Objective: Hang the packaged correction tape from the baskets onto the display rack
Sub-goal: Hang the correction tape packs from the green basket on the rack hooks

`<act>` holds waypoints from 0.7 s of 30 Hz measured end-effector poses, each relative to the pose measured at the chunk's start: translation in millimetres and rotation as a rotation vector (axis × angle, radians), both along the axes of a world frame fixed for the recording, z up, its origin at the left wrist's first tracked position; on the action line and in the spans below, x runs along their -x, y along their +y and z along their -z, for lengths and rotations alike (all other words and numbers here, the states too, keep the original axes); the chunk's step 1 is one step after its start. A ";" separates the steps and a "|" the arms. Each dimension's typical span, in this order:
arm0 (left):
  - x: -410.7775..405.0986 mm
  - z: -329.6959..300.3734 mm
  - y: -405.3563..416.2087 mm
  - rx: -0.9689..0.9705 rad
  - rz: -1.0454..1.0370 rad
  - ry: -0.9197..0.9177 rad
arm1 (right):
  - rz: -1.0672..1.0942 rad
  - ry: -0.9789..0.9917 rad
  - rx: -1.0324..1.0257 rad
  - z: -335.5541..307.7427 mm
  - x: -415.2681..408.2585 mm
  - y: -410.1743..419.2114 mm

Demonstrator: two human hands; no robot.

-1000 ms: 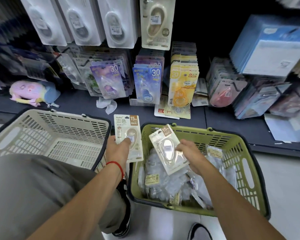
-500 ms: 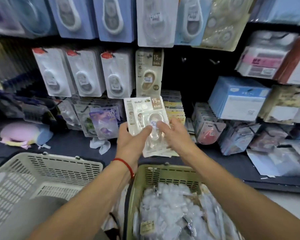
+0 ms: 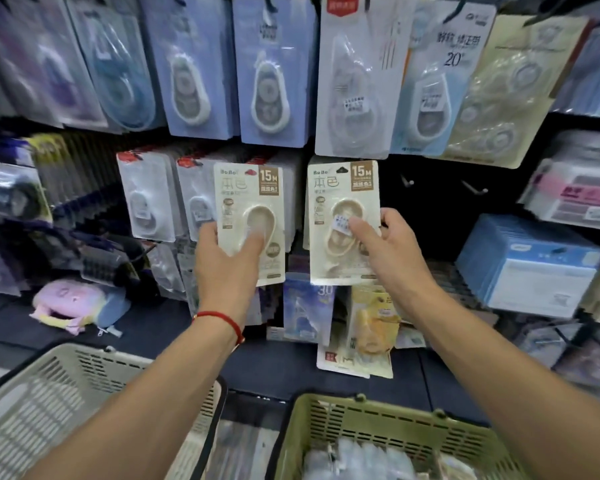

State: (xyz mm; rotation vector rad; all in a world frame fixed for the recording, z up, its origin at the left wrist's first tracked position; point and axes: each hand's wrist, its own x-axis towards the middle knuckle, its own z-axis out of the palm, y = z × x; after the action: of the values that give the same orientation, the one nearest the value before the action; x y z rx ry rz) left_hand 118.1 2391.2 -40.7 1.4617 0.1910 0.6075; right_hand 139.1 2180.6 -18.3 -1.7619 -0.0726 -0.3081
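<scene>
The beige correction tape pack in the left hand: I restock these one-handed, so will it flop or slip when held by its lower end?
The beige pack stands flat above the left hand, so probably stiff. Seemingly light: thin card, small blister. Its glossy blister may be slippery.

Two tape packs are held up side by side before the rack (image 3: 430,209), the left pack (image 3: 250,220) in the left hand (image 3: 222,261), the right pack (image 3: 343,220) in the right hand (image 3: 385,247). Below sit two baskets (one each side): the left basket (image 3: 66,393) and the right basket (image 3: 378,420), which has packs in it.
</scene>
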 end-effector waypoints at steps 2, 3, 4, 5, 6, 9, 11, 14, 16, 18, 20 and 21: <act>2.4 -0.3 3.5 0.019 -0.010 -0.014 | 0.002 -0.001 -0.014 3.1 -3.0 8.9; 3.9 -0.7 4.6 0.021 -0.011 -0.013 | 0.005 -0.005 -0.023 5.0 -3.7 13.0; 5.0 -0.9 5.7 0.017 -0.014 -0.007 | 0.011 -0.017 -0.031 7.4 -4.0 16.9; 5.8 -1.1 7.0 0.008 -0.022 0.000 | 0.026 -0.034 -0.031 9.2 -4.0 20.0; 5.7 -1.4 8.4 -0.003 -0.032 0.004 | 0.045 -0.056 -0.023 10.5 -4.0 22.5; 4.7 -1.5 10.9 -0.008 -0.060 0.007 | 0.097 -0.101 -0.010 9.4 -3.4 27.3; 4.8 -1.7 9.3 0.002 -0.059 0.003 | 0.136 -0.139 0.005 9.4 -3.2 28.8; 4.4 -3.1 6.0 0.022 -0.049 -0.026 | 0.179 -0.166 -0.019 11.7 -3.5 29.0; 4.5 -4.5 5.0 0.034 -0.042 -0.042 | 0.178 -0.142 0.004 12.2 -7.0 26.8; 4.3 -4.4 4.0 0.041 -0.031 -0.049 | 0.158 -0.070 0.158 12.6 -8.5 24.5; 3.9 -2.6 1.1 0.028 0.003 -0.051 | 0.221 -0.050 0.385 16.0 -8.7 21.6; 3.6 -0.9 -1.0 0.026 0.037 -0.052 | 0.241 -0.088 0.420 17.6 -7.5 20.9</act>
State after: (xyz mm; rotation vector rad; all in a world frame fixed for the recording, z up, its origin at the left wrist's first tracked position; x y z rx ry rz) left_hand 114.5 2390.2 -39.8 1.4197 0.1303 0.6106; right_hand 146.7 2201.5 -35.9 -2.1779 0.0143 -0.5778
